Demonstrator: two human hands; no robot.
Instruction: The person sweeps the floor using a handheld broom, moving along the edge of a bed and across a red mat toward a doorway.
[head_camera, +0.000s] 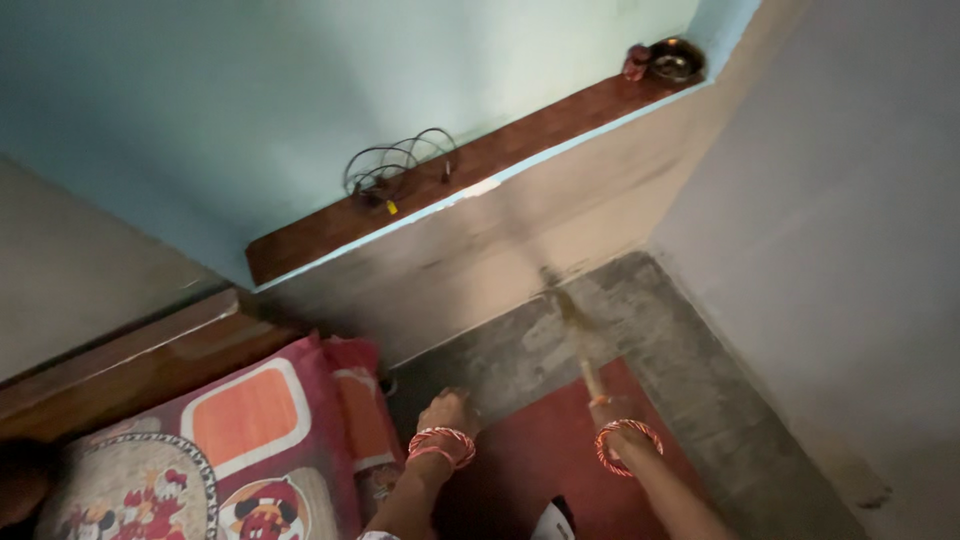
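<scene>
below, in the head view, two bare forearms are seen reaching down and forward from the bottom edge of the frame, each wrist ringed with red and gold bangles. the right hand (606, 418) is extended toward the floor, its arm angled up from the lower right; it is largely hidden behind the wrist and bangles, and it appears to be closed around the handle of a broom (572, 318), though how the fingers are wrapped cannot be told. the broom is blurred; its pale stick runs up from the hand and its bristles are spread over the grey concrete floor (690, 350) close to the base of the wall. the left hand (447, 410) is held lower left of the broom, knuckles up and fingers curled downward, set at the edge of the patterned bedding (260, 440); whether anything is gripped by it cannot be told.

a dark red mat (545, 460) is laid on the floor under and between the two arms. the bedding, in red, orange and cream with cartoon prints, is spread over a wooden bed frame (130, 355) at the lower left. above, a brown ledge (420, 195) runs along the pale blue-green wall; a coil of wire (395, 165) is lying on it, and a small metal bowl (674, 60) is set at its far end beside a small reddish object too blurred to identify.
</scene>
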